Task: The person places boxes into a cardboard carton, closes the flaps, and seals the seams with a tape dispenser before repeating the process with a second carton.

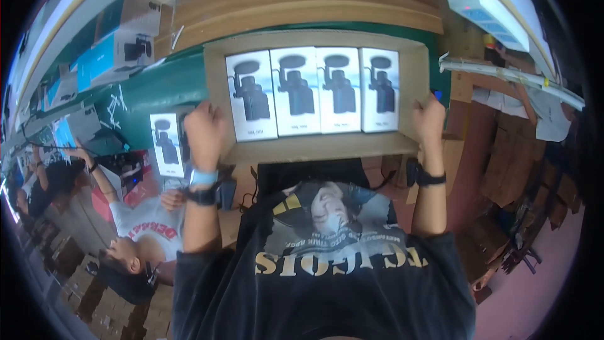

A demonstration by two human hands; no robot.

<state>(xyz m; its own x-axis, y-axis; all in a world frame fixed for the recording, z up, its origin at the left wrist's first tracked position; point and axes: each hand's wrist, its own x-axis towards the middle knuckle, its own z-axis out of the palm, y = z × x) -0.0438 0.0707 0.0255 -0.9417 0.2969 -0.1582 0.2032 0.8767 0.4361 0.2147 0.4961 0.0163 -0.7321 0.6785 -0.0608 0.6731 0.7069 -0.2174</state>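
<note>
Your left hand [204, 127] grips the left side of the brown cardboard box [318, 148], and your right hand [429, 119] grips its right side. The box sits on the green surface [167, 85] with four white packs [313, 91] inside.

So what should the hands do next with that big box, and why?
Probably lift it off the green table. The left hand and right hand each grip a side of the cardboard carton, and its row of four white boxes looks full.
</note>
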